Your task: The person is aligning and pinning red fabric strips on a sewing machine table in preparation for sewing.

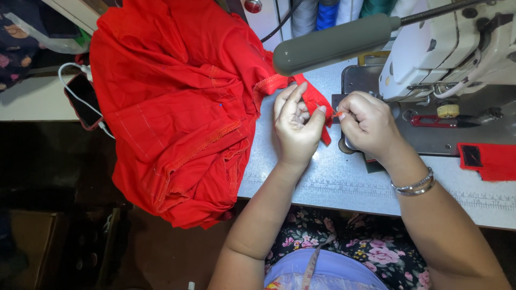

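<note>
A large red garment (pixel 172 107) lies heaped over the left end of the grey sewing table (pixel 322 182), part of it hanging off the edge. A narrow red strip of it (pixel 314 99) runs toward the white sewing machine (pixel 446 48). My left hand (pixel 295 126) pinches this strip between thumb and fingers. My right hand (pixel 368 126) is closed just to the right of it, fingertips gripping the strip's end or a thread there; the exact thing is too small to tell.
A grey lamp head (pixel 333 43) hangs over the strip. Red-handled snips (pixel 438 122) and a red fabric piece (pixel 489 161) lie right of the machine's needle area. A phone with a white cable (pixel 83 99) sits at left. Thread cones (pixel 328 13) stand behind.
</note>
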